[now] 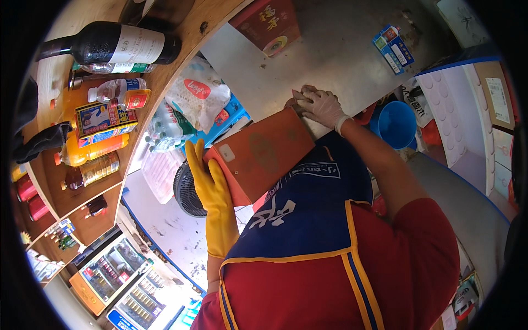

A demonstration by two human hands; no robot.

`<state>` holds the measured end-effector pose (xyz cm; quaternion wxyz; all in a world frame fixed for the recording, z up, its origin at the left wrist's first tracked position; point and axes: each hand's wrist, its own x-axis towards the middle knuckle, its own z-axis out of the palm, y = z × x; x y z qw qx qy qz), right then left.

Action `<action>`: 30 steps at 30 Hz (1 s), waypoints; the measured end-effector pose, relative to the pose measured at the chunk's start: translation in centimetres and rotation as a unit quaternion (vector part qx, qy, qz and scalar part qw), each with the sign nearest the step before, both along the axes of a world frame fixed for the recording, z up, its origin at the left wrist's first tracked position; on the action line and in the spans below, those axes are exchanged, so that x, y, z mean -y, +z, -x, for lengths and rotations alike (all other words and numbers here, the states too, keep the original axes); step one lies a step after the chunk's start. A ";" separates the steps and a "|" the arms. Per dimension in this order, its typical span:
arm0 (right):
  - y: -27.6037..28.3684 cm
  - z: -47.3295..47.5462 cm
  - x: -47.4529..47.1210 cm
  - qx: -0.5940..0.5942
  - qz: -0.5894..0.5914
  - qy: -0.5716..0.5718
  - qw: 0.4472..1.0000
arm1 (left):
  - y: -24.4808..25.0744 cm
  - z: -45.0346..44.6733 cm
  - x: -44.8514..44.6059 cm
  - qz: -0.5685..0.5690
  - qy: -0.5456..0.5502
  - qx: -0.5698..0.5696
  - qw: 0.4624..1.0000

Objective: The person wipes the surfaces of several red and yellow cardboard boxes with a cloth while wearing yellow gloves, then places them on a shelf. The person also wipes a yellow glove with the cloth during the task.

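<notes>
My left hand [210, 177], in a long yellow rubber glove, is against the near-left end of a red-orange box [264, 154], its thumb at the box's edge and its fingers extended. The box lies slanted in front of my blue apron and bears a small pale label and a worn dark patch. At the box's far end, my right hand [321, 108], in a thin translucent glove, has its fingers bent over a crumpled brownish cloth [293, 103]. The hand hides part of this cloth. Beyond both is a grey metal tabletop [330, 62].
A dark red box [268, 27] and a blue printed carton [394, 49] are on the tabletop. Right of my right forearm is a blue bucket [394, 125]. Wooden shelves at left hold a wine bottle [136, 43] and drinks. A black fan [189, 189] stands behind my left hand.
</notes>
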<state>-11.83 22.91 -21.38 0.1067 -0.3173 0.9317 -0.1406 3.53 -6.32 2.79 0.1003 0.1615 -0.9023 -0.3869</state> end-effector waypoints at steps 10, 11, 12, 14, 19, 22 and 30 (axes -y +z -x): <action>18.9 -5.9 6.8 0.296 0.553 -0.026 0.779 | -2.0 -0.7 -1.3 0.070 0.016 -0.031 0.997; 20.3 -7.2 8.3 0.081 0.563 0.026 0.822 | -2.5 -0.6 -1.2 0.014 -0.020 -0.026 0.999; 20.6 -7.6 8.7 0.068 0.573 0.014 0.817 | -2.6 -0.6 -1.0 -0.069 -0.008 -0.030 0.997; 19.0 -8.1 9.5 0.121 0.540 -0.013 0.833 | -2.8 -0.8 -1.1 -0.276 0.108 -0.044 0.954; 6.9 -5.9 8.1 0.081 0.373 -0.227 0.896 | -1.9 -1.7 -2.7 0.112 0.119 0.019 0.986; 0.7 -3.0 5.6 0.091 0.292 -0.278 0.911 | -1.7 -1.5 -3.0 0.091 0.107 -0.006 0.990; 10.2 -5.7 4.6 0.170 0.463 -0.169 0.853 | -1.8 -1.5 -2.8 0.114 0.120 -0.001 0.986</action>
